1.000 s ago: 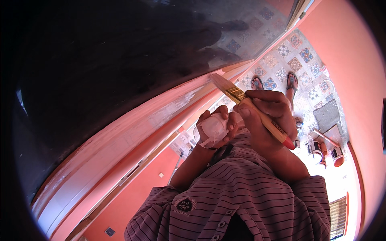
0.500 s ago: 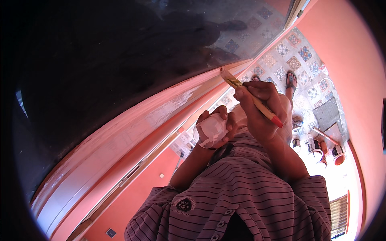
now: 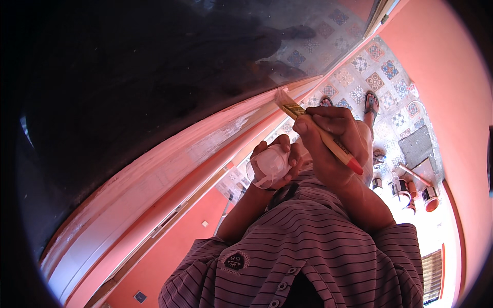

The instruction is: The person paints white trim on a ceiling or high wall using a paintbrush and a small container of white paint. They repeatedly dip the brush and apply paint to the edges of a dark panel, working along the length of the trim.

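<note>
My right hand (image 3: 336, 138) grips a paintbrush (image 3: 324, 137) with a yellowish wooden handle and a red end. The brush points up and to the left, and its pale bristles are at the edge of a long pinkish frame (image 3: 215, 120). Whether the bristle tips touch the frame I cannot tell. Lower and to the left, my left hand (image 3: 294, 159) is wrapped round a small whitish translucent cup (image 3: 270, 165). The cup looks smeared with whitish stuff, and its contents are not clear.
A dark, shiny pane (image 3: 128, 77) fills the upper left beyond the frame. Pink walls (image 3: 441, 77) stand on the right and lower left. On the patterned tile floor (image 3: 359, 92) are several paint-stained buckets (image 3: 430, 197) and a grey mat (image 3: 417, 146).
The brush has shifted slightly left at its bristles, and its red end sits a little lower. My left hand and the cup have stayed nearly still.
</note>
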`<state>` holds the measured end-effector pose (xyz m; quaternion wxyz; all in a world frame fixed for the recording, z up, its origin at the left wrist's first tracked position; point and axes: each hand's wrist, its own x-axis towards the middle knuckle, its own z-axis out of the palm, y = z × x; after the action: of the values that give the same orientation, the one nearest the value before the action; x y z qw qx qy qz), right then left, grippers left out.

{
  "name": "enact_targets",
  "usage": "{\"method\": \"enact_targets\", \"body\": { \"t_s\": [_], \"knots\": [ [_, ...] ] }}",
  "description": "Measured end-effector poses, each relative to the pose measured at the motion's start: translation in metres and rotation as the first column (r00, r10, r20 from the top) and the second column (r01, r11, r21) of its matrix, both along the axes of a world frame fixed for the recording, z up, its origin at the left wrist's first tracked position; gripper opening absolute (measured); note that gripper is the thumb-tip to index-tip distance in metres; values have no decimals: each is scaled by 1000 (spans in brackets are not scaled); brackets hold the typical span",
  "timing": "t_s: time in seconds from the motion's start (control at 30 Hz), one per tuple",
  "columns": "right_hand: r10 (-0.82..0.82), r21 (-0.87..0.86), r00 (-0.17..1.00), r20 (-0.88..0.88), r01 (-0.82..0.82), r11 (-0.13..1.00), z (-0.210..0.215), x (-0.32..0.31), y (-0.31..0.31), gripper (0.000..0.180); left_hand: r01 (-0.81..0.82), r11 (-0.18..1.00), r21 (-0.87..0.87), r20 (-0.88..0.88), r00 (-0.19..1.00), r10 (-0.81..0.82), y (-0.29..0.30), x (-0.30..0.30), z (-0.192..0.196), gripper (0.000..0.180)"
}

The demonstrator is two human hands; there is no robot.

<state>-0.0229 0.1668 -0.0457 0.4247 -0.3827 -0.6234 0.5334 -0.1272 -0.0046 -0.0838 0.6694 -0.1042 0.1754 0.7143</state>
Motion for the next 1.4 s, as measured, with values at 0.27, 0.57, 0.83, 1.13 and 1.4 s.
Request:
{"method": "enact_targets", "body": {
  "t_s": [0.27,0.57,0.83,1.13,1.4],
  "knots": [
    [3,59,995,-104,3,998,1,-4,5,29,-6,1000,-4,36,999,6,0,-1,0,56],
    [50,163,994,-100,-33,986,10,-2,12,31,-27,998,-59,83,996,32,1,0,4,56],
    [71,185,991,-115,-49,981,18,0,16,31,-30,995,-97,49,998,35,0,0,5,56],
    [118,189,985,-126,-93,978,25,4,17,34,-69,994,-89,33,997,72,-2,0,2,56],
    [108,167,979,-172,-80,983,31,2,17,35,-86,965,-247,-215,976,32,-17,1,-13,56]
  ]
}}
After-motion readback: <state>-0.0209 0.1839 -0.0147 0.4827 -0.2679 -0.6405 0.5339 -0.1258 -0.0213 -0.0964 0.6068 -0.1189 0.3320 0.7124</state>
